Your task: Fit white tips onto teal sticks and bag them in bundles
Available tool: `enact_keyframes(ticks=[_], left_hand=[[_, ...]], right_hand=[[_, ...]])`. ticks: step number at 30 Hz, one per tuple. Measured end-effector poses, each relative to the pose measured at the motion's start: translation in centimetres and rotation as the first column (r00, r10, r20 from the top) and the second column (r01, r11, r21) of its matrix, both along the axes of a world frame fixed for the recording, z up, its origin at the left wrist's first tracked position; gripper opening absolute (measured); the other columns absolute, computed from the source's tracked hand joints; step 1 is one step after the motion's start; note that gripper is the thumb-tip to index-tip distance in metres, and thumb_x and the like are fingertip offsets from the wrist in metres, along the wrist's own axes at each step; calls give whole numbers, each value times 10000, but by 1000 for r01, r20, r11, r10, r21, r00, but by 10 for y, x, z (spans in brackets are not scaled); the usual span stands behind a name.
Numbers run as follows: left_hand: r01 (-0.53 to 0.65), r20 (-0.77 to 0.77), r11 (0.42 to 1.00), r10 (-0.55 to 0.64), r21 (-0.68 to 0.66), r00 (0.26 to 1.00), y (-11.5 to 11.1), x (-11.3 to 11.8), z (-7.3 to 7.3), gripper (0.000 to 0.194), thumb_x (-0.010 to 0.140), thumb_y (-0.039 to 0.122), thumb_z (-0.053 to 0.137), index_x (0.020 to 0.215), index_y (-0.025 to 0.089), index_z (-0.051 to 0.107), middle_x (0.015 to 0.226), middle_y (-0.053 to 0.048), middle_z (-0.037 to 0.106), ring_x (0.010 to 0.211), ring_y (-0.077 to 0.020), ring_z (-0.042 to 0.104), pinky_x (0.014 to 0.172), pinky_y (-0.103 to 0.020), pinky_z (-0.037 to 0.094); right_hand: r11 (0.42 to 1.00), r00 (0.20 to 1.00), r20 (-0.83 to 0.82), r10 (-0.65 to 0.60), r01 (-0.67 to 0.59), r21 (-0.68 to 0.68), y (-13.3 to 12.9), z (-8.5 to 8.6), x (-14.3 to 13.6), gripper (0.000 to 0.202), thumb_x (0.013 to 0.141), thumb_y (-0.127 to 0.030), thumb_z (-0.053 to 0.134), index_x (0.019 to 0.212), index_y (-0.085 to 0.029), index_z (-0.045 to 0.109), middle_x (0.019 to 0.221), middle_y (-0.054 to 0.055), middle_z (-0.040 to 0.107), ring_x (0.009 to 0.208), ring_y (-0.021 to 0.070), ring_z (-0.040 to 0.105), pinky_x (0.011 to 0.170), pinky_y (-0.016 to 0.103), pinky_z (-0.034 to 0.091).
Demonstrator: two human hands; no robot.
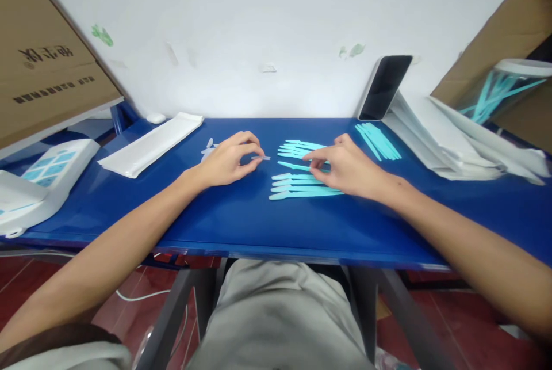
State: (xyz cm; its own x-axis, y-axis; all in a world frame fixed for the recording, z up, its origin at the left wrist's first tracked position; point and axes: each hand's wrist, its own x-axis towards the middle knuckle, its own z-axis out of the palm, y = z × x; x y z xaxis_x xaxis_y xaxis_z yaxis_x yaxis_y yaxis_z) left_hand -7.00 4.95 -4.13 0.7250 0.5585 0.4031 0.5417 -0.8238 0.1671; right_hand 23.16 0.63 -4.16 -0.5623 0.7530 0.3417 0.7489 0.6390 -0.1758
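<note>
across the blue desk [241,220], the right hand [349,168] and left hand [226,160] face each other, fingers pinched: the right on a turquoise stick [295,167] lying sideways, tip leftward; the left on a small clear sleeve [266,157] near that tip, roughly end to end.

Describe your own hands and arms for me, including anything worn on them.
Both my left hand and right hand are bare, with no gloves, rings or watch to be seen. The left sleeve is pale grey with a dark brown band at its edge, ending near the elbow. No right sleeve shows.
</note>
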Motion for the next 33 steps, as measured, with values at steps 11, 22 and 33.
enact_keyframes(ticks=[11,22,33], left_hand=[[61,13,997,-60,-38,998,-2,3,-2,226,1025,328,490,1046,180,659,1065,-83,718,994,-211,660,924,-352,506],[83,52,994,-87,66,995,-6,8,-4,203,1021,287,534,1052,192,711,1024,-53,772,926,-189,704,874,-321,521],[98,81,991,-105,96,991,-4,6,-9,174,1013,265,575,1062,194,726,945,-38,769,835,-174,695,771,-283,515]], right_hand=[[995,984,-145,101,-98,28,-7,4,-2,292,937,-191,527,1022,-177,806,955,77,780,813,203,710,759,307,513],[997,993,-103,59,-52,62,-1,-6,0,192,964,-218,524,1046,-165,690,963,82,740,815,205,680,709,300,452],[988,988,-106,110,-97,122,-5,-8,-5,160,974,-227,520,1011,-186,669,891,39,751,655,154,619,651,277,418]])
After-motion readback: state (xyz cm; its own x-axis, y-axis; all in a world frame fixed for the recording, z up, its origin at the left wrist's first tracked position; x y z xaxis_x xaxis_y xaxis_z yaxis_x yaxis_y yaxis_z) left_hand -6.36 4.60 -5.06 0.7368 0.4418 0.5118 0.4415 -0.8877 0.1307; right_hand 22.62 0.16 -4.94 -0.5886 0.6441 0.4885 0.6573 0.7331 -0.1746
